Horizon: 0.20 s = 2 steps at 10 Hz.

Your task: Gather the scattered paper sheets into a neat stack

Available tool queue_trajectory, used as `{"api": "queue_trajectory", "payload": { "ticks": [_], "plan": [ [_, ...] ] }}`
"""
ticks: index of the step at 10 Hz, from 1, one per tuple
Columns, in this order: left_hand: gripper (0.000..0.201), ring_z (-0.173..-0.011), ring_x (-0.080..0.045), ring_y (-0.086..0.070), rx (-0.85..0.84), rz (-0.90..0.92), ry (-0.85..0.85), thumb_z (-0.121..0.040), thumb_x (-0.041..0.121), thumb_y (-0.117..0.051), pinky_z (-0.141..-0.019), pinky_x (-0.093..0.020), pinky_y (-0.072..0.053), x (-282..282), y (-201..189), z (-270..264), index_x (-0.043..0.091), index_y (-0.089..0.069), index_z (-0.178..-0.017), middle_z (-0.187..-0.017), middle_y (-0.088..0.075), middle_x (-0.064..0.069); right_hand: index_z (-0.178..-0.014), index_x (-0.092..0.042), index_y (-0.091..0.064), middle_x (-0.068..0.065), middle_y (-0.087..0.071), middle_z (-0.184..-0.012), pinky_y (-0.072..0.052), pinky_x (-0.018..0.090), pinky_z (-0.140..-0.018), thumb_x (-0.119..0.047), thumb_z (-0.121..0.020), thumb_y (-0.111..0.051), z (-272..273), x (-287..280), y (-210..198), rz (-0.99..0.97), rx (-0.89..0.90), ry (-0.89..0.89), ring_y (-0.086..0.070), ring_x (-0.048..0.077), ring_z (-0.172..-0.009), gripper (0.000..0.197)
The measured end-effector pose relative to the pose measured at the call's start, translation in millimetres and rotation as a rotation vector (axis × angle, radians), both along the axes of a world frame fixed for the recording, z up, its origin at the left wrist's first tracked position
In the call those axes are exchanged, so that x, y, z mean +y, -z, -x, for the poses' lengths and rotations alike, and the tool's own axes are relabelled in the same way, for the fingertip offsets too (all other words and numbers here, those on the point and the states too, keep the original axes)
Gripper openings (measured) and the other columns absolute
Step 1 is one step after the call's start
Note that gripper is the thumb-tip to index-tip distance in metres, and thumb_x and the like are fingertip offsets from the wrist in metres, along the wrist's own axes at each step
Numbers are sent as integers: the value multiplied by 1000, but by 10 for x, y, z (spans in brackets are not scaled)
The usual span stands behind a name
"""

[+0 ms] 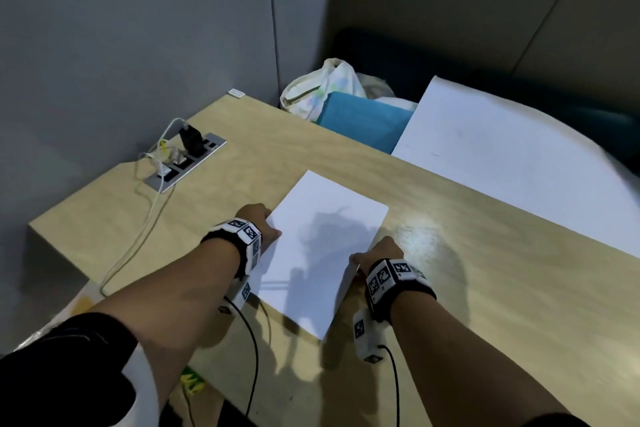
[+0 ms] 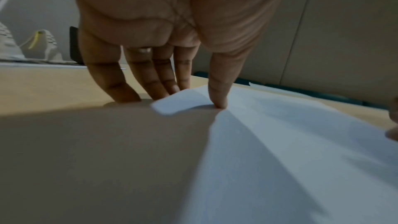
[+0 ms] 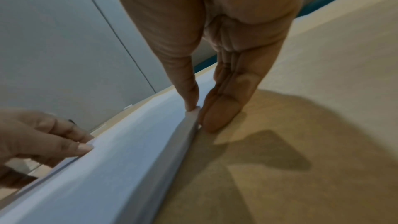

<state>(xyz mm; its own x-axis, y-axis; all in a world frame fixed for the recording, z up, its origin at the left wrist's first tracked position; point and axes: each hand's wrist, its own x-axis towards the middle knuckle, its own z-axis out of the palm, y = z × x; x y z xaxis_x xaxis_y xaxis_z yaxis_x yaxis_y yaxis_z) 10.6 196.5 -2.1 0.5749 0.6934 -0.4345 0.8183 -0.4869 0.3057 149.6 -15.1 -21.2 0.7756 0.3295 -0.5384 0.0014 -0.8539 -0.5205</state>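
okay, i've got the paper stack (image 1: pixel 322 246) flat on the wooden desk (image 1: pixel 485 288), sitting at an angle right in front of me, edges looking roughly squared up in the head view. my left hand (image 1: pixel 258 224) is at the stack's left long edge. from the left wrist camera the fingers (image 2: pixel 150 81) reach down, nearly straight, tips at the desk by the sheet's edge, and the thumb (image 2: pixel 217 88) comes down on top of the paper near its corner, so the edge sits between thumb and fingers. whether that is a real pinch or just a press, i can't tell.

my right hand (image 1: pixel 379 253) is at the opposite long edge. the right wrist view shows the thumb (image 3: pixel 189 89) on top of the paper's edge and the fingers (image 3: pixel 226 106) packed tight together against the side of it, tips on the desk, a narrow grip, with that edge lifted slightly off the wood.

beyond the stack, a large white board (image 1: pixel 519 156) lies along the far side of the desk. a power strip (image 1: pixel 187 159) is set into the desk on my left, with a black plug and white cables (image 1: pixel 145 218) trailing off the near edge. a cloth bag (image 1: pixel 325 87) and a blue pad (image 1: pixel 363 125) sit behind the desk.
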Motion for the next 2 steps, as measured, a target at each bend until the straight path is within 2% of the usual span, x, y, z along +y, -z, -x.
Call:
{"api": "queue_trajectory", "payload": {
  "ticks": [1,2],
  "plan": [
    [63,-125,-35,-46,95,-93,35,-83,45,-66,-102,-43,-43,-82,20,6,13,-46,-133,-137,-44,-13,-97,-3,-60,12,-66,-85,-39,21,-43,-32,-73,-76,-11,-14,44,23,-13,-46,-60,22,-61,41],
    [66,-129,-37,-40,112,-119,56,-85,47,-63,-104,-46,-39,-103,5,-18,13,-41,-136,-139,-38,-14,-91,-4,-66,12,-71,-83,-55,32,-60,-48,-74,-72,-57,-17,137,-37,59,-84,-68,28,-71,48]
  ]
}}
